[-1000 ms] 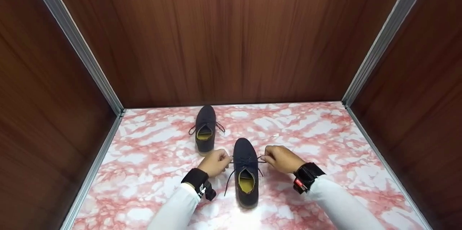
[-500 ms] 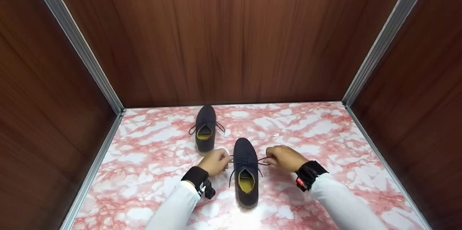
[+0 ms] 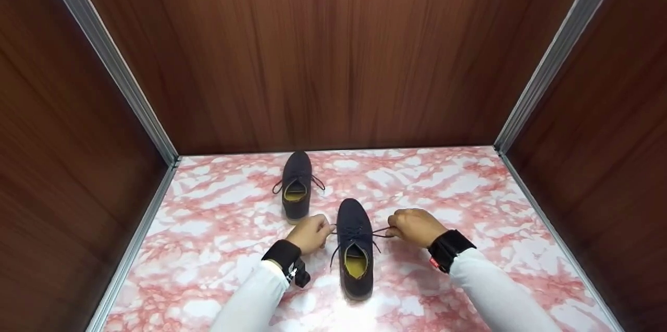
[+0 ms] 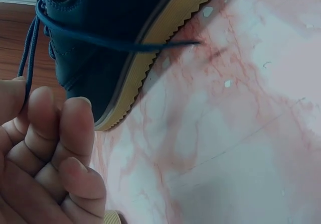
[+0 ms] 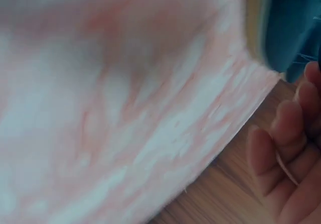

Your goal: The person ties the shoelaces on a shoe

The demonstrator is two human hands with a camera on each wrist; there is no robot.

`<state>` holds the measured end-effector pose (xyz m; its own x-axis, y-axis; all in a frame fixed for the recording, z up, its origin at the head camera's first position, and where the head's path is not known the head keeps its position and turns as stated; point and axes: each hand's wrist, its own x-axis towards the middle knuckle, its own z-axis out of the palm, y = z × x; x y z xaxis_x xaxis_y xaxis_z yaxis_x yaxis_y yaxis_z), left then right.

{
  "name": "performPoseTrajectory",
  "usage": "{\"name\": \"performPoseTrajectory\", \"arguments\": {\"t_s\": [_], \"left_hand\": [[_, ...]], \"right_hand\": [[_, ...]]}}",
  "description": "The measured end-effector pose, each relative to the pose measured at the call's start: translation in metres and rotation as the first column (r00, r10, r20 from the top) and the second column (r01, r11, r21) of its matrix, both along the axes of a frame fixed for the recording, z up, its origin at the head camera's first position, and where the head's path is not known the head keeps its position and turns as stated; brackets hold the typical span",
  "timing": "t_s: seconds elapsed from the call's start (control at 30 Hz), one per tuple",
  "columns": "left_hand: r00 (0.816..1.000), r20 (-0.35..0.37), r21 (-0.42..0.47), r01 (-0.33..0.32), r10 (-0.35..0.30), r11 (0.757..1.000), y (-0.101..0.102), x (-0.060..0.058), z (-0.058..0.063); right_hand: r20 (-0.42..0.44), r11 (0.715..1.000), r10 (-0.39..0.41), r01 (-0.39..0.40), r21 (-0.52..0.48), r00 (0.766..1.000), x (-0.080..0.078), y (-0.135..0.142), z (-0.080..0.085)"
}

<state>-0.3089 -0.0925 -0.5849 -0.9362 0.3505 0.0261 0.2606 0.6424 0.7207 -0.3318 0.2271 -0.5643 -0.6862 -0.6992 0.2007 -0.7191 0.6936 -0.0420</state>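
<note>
A dark navy lace-up shoe [image 3: 353, 222] with a yellow insole stands upright between both hands, its toe pointing away. At its left side the left hand [image 3: 308, 234] pinches a lace loop. That looped shoelace [image 4: 31, 58] runs between thumb and finger in the left wrist view, while a loose lace end crosses the shoe's side. To the right, the right hand [image 3: 416, 227] holds the other loop of the shoelace [image 3: 381, 232], drawn out sideways from the shoe. In the right wrist view its curled fingers [image 5: 290, 128] show, but the grip point is out of frame.
A matching shoe [image 3: 297, 178] stands farther back and left, with lace loops spread on both sides. The surface [image 3: 229, 248] is red-and-white marbled. Brown wood-grain panels [image 3: 333, 50] with grey metal corner strips enclose the back and sides.
My right hand has moved slightly to the right, and the loop it holds is stretched longer. The loose lace end on the left has shifted a little. My left hand stays nearly in place.
</note>
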Motion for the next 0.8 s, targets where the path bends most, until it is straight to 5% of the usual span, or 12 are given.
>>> {"name": "performPoseTrajectory", "arguments": {"t_s": [0.2,0.6,0.8], "left_hand": [[1.0,0.01,0.005,-0.003,0.003,1.0,-0.0004,-0.0009,-0.0008],[1.0,0.027,0.055,0.012,-0.014,0.998,-0.0052,-0.0026,-0.0053],[0.998,0.046,0.033,0.029,-0.031,0.999,-0.0065,-0.0019,-0.0042]], "right_hand": [[-0.09,1.0,0.003,-0.001,0.03,0.996,-0.0008,-0.0001,-0.0013],[-0.009,1.0,-0.006,0.006,-0.002,1.0,-0.0044,0.0047,-0.0039],[-0.077,0.999,-0.004,0.006,0.037,0.997,-0.0052,0.0098,-0.0064]]}}
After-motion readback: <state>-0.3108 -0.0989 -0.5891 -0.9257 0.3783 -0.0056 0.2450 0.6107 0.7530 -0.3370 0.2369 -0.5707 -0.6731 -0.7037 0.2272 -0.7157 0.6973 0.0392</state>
